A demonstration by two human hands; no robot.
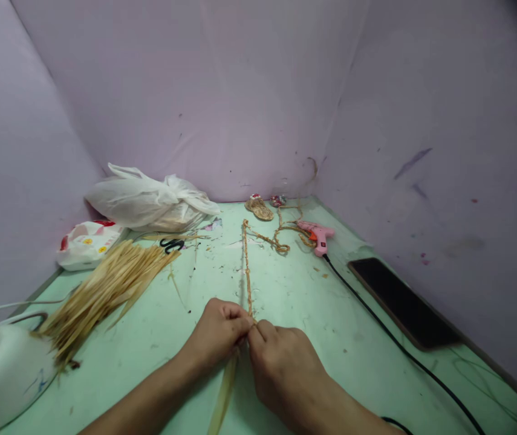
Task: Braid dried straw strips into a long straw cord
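A thin braided straw cord runs toward me over the pale green table and ends between my fingers. My left hand pinches its near end from the left. Right beside it, my right hand is closed on the same spot, the two hands touching. A flat, loose straw strip hangs from under the hands toward the table's near side. Farther off, the cord bends and continues in a curled length near the pink glue gun. The fingertips partly hide where the strands cross.
At left lie a bundle of dry straw strips, black-handled scissors, a tied white plastic bag, a tissue pack and a white bowl. At right are a glue gun, its black cable and a phone. Small woven slippers sit behind.
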